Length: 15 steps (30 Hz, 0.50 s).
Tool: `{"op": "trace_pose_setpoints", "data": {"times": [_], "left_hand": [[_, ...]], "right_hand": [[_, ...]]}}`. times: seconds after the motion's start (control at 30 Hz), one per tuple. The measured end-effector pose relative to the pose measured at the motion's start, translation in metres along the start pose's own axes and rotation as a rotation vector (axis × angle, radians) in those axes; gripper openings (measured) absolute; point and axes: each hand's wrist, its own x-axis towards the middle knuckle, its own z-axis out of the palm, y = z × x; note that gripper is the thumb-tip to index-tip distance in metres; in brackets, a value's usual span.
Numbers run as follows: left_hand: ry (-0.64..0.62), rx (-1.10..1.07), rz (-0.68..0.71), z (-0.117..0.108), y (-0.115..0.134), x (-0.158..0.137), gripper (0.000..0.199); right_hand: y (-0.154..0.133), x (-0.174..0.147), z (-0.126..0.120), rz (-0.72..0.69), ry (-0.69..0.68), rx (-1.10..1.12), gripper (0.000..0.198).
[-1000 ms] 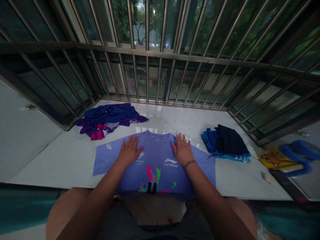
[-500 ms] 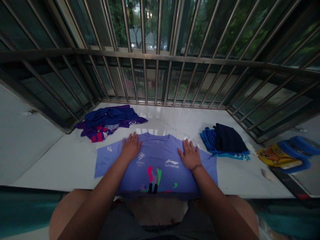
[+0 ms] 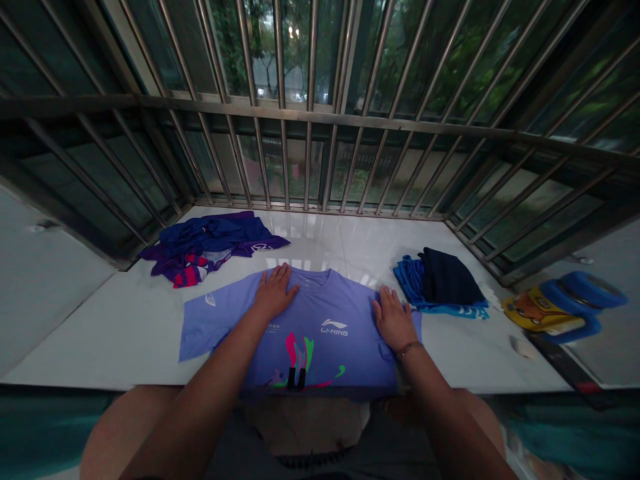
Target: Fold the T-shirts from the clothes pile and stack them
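Note:
A lavender T-shirt (image 3: 320, 353) with a LI-NING print and pink and green graphics lies spread face up on the white ledge. Its collar points at the window and its lower part hangs over the front edge. My left hand (image 3: 274, 292) rests flat on the shirt beside the collar, covering part of the chest emblem. On the other shoulder, near the sleeve, my right hand (image 3: 395, 320) lies palm down with its fingers stretched out. A bracelet circles my right wrist. Neither hand grips the cloth.
Crumpled purple and blue clothes (image 3: 215, 240) lie at the back left of the white ledge (image 3: 100, 340). Folded dark and blue clothes (image 3: 445, 283) are stacked on the right. Beyond them stands a blue and yellow container (image 3: 560, 307). Metal bars (image 3: 320, 119) close off the window side.
My left hand has slid right, toward the collar and over the chest emblem. My right hand has shifted outward onto the sleeve side. The camera view has turned slightly.

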Motion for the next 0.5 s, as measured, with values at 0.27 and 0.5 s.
{"op": "trace_pose_setpoints", "data": {"times": [0.27,0.5], "left_hand": [[0.121,-0.092,0.029,-0.002,0.051,0.037,0.055],[0.166,-0.210,0.206,0.018,0.116,0.072,0.035]], "right_hand": [[0.015,-0.014,0.005,0.016,0.055,-0.061,0.068],[0.015,-0.009,-0.008,0.019,0.087,-0.075,0.061]]}}
